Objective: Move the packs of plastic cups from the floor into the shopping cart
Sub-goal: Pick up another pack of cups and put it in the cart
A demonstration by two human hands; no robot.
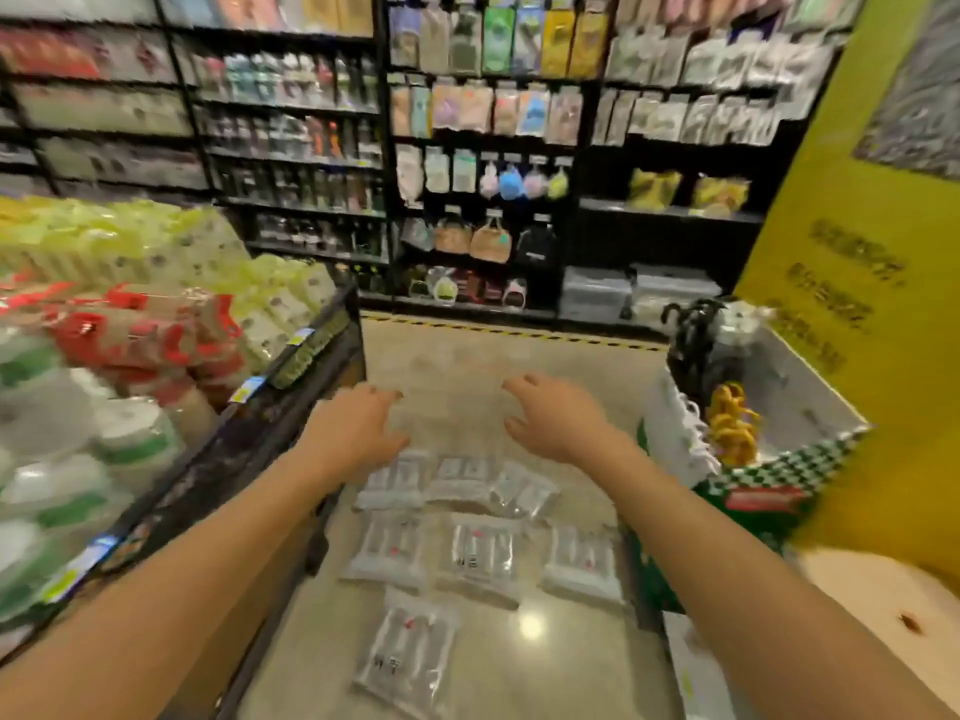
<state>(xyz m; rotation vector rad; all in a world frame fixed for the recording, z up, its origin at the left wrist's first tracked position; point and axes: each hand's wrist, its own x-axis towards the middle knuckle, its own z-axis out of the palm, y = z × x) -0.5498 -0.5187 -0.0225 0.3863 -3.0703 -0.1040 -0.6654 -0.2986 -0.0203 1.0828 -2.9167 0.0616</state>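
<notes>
While the left hand (358,428) and right hand (558,415) reach forward with fingers spread, grasping nothing, the packs of plastic cups (480,556) lie on the floor (545,667).
These clear packs lie flat in loose rows between a low shelf (249,433) of paper rolls (135,433) on the left and a green-and-white bin (789,470) on the right, with one pack nearest the camera; blur hides their print.
</notes>
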